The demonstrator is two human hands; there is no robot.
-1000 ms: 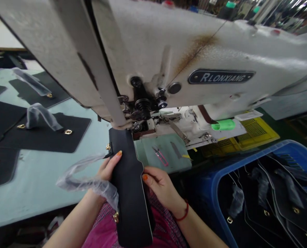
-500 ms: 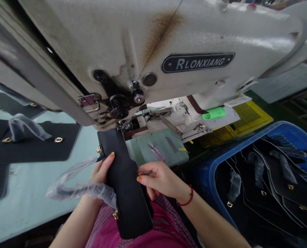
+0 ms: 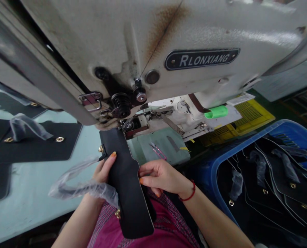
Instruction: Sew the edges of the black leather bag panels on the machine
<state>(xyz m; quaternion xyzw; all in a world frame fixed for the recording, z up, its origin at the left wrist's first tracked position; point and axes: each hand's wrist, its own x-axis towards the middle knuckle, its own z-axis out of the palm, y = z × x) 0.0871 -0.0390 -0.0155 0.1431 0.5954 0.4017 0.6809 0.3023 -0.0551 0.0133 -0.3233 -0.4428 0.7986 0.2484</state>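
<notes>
A black bag panel (image 3: 129,193) with a plastic-wrapped handle (image 3: 73,189) and gold fittings runs from under the sewing machine head (image 3: 132,41) down over my lap. My left hand (image 3: 104,172) grips its left side, thumb on top and the other fingers hidden beneath. At the right edge, my right hand (image 3: 164,177) has thumb and forefinger closed on the rim. The panel's far end lies by the stitching area; the needle is hidden behind the machine head.
Black panels (image 3: 37,148) with wrapped handles lie on the pale table (image 3: 34,186) at left. Pink-handled thread snips (image 3: 158,151) rest on the machine bed. To the right, a blue basket (image 3: 215,172) holds several similar panels, with a yellow crate (image 3: 262,112) behind.
The whole view has shifted slightly, machine and panel together. Both hands keep the same hold on the panel, with hardly any visible movement along the machine.
</notes>
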